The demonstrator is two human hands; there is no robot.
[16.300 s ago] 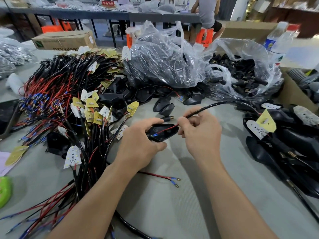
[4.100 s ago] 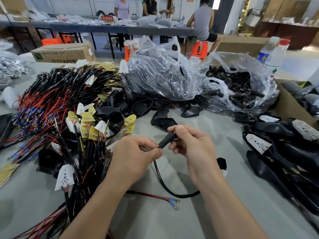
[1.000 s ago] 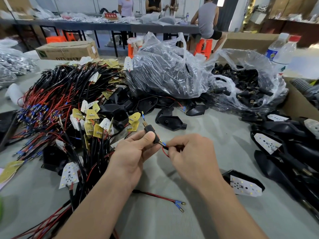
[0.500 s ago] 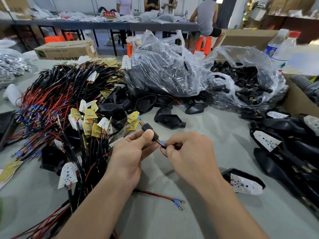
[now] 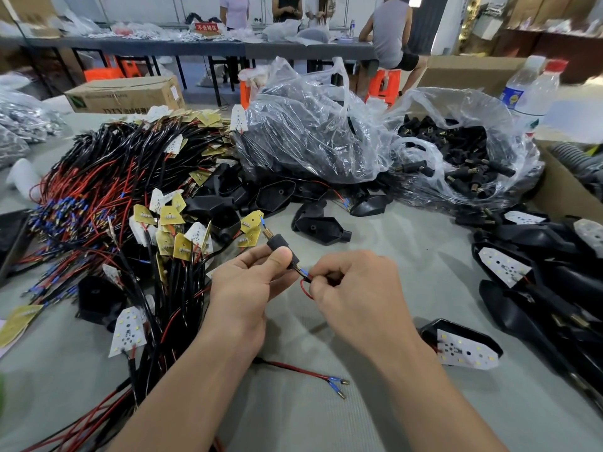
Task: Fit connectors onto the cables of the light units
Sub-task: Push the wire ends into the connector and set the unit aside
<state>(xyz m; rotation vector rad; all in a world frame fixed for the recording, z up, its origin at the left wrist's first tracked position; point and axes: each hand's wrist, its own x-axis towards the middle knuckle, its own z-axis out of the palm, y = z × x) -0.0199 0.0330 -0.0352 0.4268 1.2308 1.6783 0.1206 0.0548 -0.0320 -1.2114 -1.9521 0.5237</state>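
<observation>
Four seconds ago my right fingers held the connector point(image 5: 279, 244); it has since passed to my left hand point(image 5: 241, 288), and a blue-sleeved wire tip now pokes out of its far end. My left hand lies knuckles up above the table point(image 5: 359, 419), its thumb and forefinger clamped on the connector's black body. My right hand point(image 5: 355, 295) is curled just beside it, fingertips pinching the red wire point(image 5: 305, 287) where it loops into the near end. The connector's long axis slants from lower right to upper left, with the brass threaded end pointing away from me. The light unit point(image 5: 463, 349) lies board-up by my right wrist. A red sign point(image 5: 206, 27) on the far bench reads 不合格区. The printing on the cardboard box point(image 5: 127, 94) is too blurred to read.
</observation>
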